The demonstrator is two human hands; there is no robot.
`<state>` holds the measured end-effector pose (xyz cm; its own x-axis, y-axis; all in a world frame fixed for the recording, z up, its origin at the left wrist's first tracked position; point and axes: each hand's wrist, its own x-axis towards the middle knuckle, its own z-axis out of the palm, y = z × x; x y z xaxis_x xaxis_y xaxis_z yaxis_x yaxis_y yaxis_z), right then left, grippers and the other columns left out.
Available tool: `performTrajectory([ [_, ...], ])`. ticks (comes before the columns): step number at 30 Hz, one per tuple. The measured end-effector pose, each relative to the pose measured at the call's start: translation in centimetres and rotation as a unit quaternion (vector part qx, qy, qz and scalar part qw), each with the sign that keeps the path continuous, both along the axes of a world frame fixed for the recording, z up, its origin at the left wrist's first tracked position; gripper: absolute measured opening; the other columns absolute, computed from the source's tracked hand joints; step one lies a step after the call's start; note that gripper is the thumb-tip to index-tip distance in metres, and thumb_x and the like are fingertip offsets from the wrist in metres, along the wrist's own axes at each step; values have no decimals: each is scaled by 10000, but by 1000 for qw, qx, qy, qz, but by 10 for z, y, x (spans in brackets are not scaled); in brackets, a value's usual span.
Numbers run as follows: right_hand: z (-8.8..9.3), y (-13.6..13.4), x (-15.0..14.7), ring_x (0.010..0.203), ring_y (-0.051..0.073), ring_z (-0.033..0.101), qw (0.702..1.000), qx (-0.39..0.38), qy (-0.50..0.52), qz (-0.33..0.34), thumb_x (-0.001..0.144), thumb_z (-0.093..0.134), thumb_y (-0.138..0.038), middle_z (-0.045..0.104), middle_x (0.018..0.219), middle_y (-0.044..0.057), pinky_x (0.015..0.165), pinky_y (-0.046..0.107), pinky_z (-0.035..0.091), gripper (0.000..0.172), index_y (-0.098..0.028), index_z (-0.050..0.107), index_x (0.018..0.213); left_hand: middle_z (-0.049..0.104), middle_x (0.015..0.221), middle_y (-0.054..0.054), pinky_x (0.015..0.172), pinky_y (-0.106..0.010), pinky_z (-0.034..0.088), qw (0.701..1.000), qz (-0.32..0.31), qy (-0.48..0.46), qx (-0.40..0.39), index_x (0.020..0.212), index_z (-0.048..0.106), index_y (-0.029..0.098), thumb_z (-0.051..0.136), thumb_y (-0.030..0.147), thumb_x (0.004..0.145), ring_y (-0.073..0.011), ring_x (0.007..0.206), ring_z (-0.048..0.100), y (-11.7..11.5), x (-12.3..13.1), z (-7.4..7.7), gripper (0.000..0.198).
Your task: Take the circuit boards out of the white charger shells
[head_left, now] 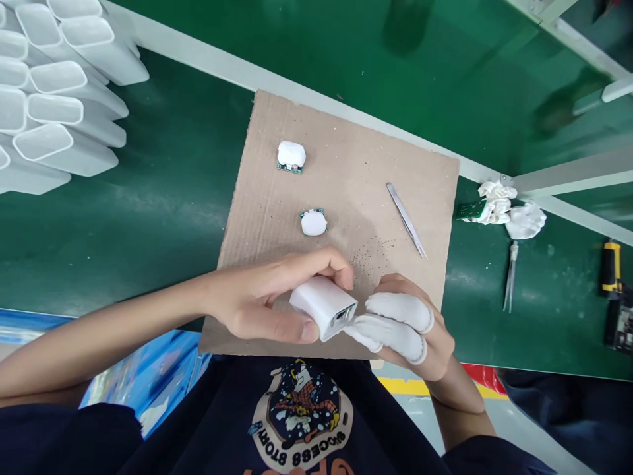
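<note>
My left hand (277,300) is closed around a white plastic housing (319,300), thumb on the near side and fingers over the far side. Its open end faces right and shows metal and dark parts inside. My right hand (408,316), with white cloth covers on some fingers, is bunched at that open end. Those covered fingertips touch or nearly touch the rim; whatever they may pinch is hidden. Beyond my hands lie two small green circuit boards topped with white pads, one nearer (313,223) and one farther (291,156). Metal tweezers (406,220) rest to the right.
A cardboard sheet (346,158) covers part of the green bench (173,152). Several white tube-like housings (74,99) are stacked at the left. On the right are crumpled white pieces (525,220), a second pair of tweezers (511,277) and a yellow-black tool (611,267). Dark specks dot the cardboard.
</note>
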<state>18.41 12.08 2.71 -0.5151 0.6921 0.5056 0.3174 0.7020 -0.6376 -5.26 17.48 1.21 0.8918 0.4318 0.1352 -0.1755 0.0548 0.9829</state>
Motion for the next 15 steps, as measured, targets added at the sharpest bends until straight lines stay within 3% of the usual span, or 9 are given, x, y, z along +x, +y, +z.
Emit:
performTrajectory([
  [3, -2, 1, -2, 731, 148, 571, 1000, 5, 3, 3, 964, 435, -88, 617, 872, 39, 585, 324, 502, 223, -184, 636, 955, 579, 950, -49, 622, -261, 419, 1000, -2, -3, 0, 1130, 426, 207, 638, 315, 822, -155, 743, 529, 0, 0, 0, 389],
  [7, 0, -1, -3, 765, 152, 586, 1000, 12, -5, 4, 954, 502, -101, 631, 901, 47, 601, 330, 521, 160, -159, 645, 998, 565, 981, -51, 638, -262, 424, 1000, 4, -17, -8, 1163, 413, 216, 648, 320, 832, -161, 777, 535, -1, -1, -1, 420],
  [15, -4, -11, -12, 737, 170, 590, 990, 116, -39, -74, 849, 624, -26, 622, 911, 78, 527, 320, 490, 181, -122, 658, 999, 515, 1135, -94, 783, -323, 461, 999, 51, 3, -14, 1247, 409, 224, 612, 391, 901, -221, 988, 539, -9, 4, -2, 434],
])
